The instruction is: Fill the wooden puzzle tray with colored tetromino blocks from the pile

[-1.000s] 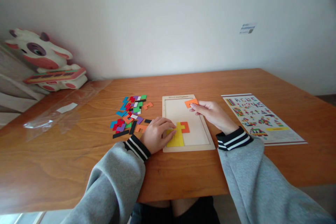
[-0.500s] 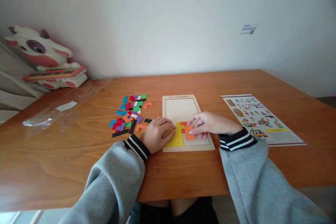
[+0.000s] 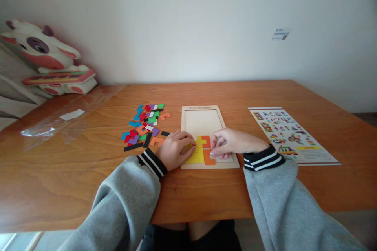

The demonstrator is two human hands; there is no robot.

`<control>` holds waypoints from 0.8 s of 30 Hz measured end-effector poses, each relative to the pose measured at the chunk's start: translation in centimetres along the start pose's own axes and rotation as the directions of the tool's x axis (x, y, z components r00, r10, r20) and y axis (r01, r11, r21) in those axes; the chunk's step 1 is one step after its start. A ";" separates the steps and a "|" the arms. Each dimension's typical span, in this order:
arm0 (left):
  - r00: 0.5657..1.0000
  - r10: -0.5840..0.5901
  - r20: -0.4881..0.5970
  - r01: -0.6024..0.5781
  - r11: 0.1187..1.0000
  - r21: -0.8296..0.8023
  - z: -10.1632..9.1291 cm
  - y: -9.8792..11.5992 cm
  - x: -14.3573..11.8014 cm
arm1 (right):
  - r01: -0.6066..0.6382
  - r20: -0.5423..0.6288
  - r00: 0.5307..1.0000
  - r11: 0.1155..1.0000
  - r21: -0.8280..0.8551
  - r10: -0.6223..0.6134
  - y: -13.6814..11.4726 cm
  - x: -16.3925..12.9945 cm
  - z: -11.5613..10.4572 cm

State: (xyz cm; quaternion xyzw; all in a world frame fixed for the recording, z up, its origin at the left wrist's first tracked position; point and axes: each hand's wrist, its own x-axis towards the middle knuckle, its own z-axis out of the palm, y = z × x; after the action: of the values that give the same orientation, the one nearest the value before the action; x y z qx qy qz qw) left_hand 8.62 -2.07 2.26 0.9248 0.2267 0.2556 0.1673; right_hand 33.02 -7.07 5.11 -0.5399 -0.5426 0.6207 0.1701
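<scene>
Fingertips of the right hand (image 3: pixel 228 144) press an orange piece (image 3: pixel 208 159) into the tray (image 3: pixel 203 119); left hand (image 3: pixel 176 151) rests curled on yellow pieces (image 3: pixel 196 156).

Orange piece (image 3: pixel 209 160) flat in wooden tray (image 3: pixel 203 119)

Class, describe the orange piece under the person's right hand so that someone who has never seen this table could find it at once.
Start at the pale wooden puzzle tray in the middle of the brown table. Its far part is bare; the coloured pieces sit at its near edge. There, beside the yellow pieces, the right hand presses the orange piece, the nearer of the two orange ones in the tray.
</scene>
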 end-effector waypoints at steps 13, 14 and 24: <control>0.960 0.211 0.185 -0.203 0.977 -0.066 -1.0 1.3 0.1 | 0.033 -0.070 0.997 0.991 -0.131 -0.042 0.8 1.0 0.4; 0.956 0.221 0.195 -0.211 0.975 -0.070 -1.0 1.3 0.1 | 0.034 -0.076 0.996 0.991 -0.133 -0.045 0.9 1.0 0.4; 0.948 0.209 0.240 -0.206 0.978 -0.037 -0.7 1.0 0.1 | 0.042 -0.141 0.988 0.989 -0.143 -0.063 1.5 1.6 0.4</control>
State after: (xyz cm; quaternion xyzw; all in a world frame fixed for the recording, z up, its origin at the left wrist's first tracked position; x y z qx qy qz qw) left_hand 8.63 -2.76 3.28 0.9669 0.1045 0.1580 0.1711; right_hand 32.71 -6.49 2.96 -0.5797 -0.5850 0.5354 0.1873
